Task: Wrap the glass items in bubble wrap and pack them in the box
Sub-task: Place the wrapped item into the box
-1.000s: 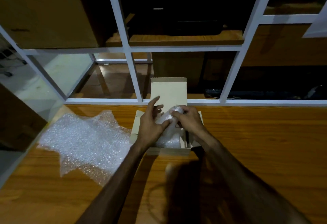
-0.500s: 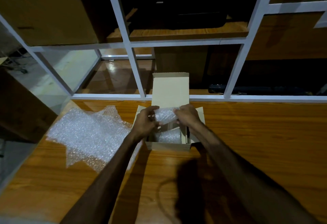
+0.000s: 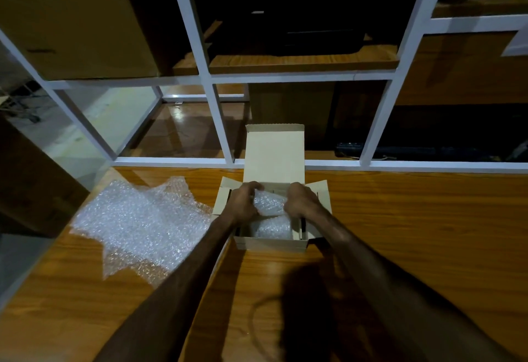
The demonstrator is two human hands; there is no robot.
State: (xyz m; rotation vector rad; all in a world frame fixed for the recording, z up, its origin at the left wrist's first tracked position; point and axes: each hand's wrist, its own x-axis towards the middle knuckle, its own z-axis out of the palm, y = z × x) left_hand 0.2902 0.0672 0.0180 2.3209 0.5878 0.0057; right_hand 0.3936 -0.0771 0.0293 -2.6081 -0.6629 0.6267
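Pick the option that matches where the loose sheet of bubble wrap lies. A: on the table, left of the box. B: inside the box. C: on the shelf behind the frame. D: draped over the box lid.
A: the loose bubble wrap sheet lies flat on the wooden table, left of the open box.

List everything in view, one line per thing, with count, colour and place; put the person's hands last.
cardboard box: one, tan, open on the table, lid upright at the far side.
wrapped bundle in hand: one, clear bubble wrap, held over the far half of the box.
wrapped bundle in box: one, clear, lying in the near half of the box.
loose bubble wrap: one sheet, clear, left of the box.
table: one, orange-brown wood.
frame: one, white, behind the table.
large carton: one, brown, upper left.
left hand: grip on the bundle's left end.
right hand: grip on its right end.
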